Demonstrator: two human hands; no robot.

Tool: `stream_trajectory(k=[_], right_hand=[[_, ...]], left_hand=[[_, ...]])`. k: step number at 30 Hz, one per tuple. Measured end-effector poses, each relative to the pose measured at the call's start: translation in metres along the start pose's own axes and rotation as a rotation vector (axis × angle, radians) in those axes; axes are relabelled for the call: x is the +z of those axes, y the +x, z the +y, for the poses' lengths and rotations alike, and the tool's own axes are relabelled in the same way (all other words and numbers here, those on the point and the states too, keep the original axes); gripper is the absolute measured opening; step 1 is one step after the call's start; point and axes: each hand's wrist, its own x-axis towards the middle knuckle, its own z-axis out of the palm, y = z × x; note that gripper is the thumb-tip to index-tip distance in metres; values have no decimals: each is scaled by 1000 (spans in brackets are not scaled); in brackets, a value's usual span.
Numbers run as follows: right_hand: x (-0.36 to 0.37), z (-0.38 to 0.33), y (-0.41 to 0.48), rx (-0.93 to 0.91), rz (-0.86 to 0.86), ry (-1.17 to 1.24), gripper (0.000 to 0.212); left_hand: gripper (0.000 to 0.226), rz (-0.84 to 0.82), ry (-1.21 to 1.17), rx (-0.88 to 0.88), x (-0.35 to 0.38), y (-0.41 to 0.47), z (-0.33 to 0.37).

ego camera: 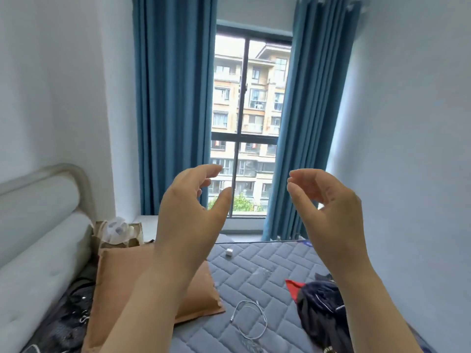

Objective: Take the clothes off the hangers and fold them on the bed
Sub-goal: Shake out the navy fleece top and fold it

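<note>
Both hands are raised in front of the window [244, 128], well above the bed [257, 276], and neither holds or touches anything. The left hand [190, 212] shows its back to the camera, fingers curled loosely forward and thumb standing apart, so the hand is half open. The right hand [328, 207] mirrors it: fingers bent inward toward the left hand, thumb hanging below them, also half open and empty. A clear gap separates the two sets of fingertips, with the window's middle bar showing between them.

The clothes [323, 309] lie in a dark heap near the bed's right edge, below the right forearm, with a red piece [293, 286] sticking out on the heap's left side. No hangers can be made out in the heap. More dark fabric [66, 319] lies at the bed's left side against the white headboard [38, 225].

A brown pillow [142, 278] sits at the left of the bed under the left forearm, and a paper bag [119, 233] stands behind it near the far left corner. A white cable [252, 319] is coiled near the middle of the mattress, and a small white plug [229, 252] rests toward the far edge. The quilted surface between pillow and heap is otherwise bare. Blue curtains [170, 105] hang on both sides of the window beyond the far edge, and a white wall [407, 149] runs close along the right edge.
</note>
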Motion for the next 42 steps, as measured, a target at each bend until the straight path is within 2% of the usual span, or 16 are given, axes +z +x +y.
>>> stream_trajectory(k=[6,15,26,35,42], right_hand=[[-73,57,-8,53,13,-105,17],[-171,161,-25,226,-78,-195,14],[-223,228,-82,495,-150,-324,16],[-252,292,-95,540,-219,-307,19],[-337,377,-87,573,-308,-267,20]], left_hand=[[35,-115,-10,20,85,-26,21],[34,-254,-41,-139,217,-74,34],[33,-485,-92,-242,307,-124,19],[33,-518,-31,-244,368,-145,21],[31,-470,20,-310,475,-183,53]])
